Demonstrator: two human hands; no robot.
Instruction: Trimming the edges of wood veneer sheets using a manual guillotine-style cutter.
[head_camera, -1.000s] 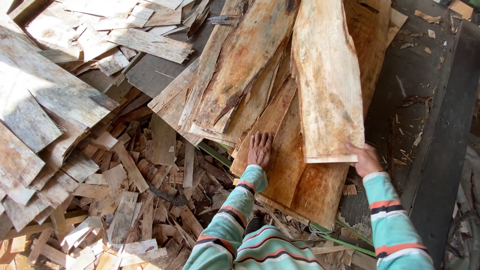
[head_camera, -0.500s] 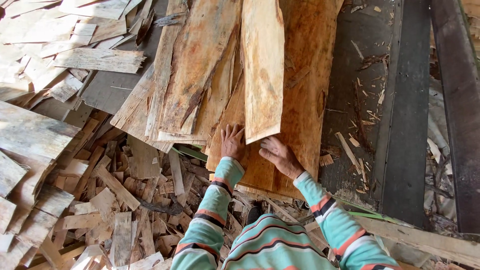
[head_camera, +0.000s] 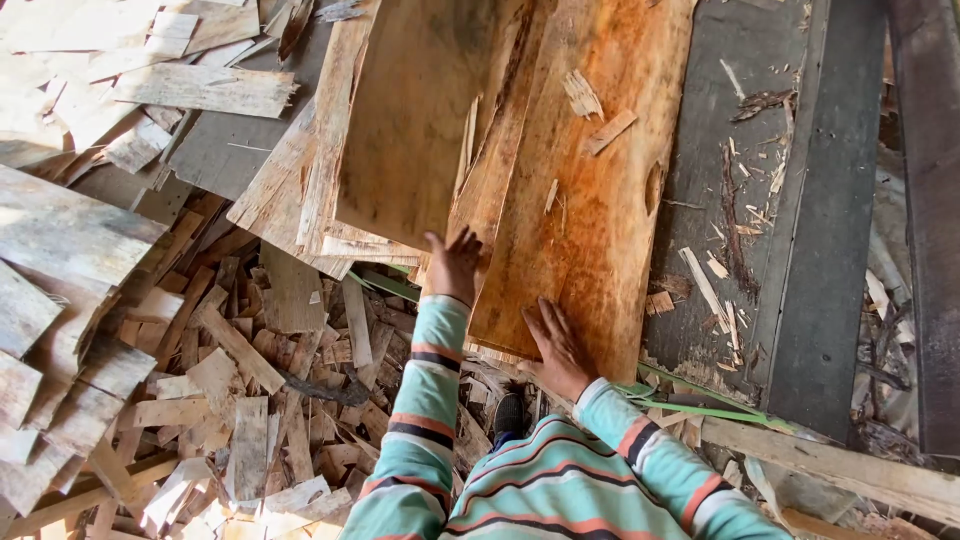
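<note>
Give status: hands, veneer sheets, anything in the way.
Left hand flat on the stack edge, open. Right hand flat on the orange veneer sheet, open. Loose splinters on the sheet; wood scraps piled below.

Two hands, the left hand (head_camera: 455, 265) and the right hand (head_camera: 558, 350), are pressing one large orange veneer sheet (head_camera: 600, 180); countless wood scraps (head_camera: 230, 370) are lying below.
</note>
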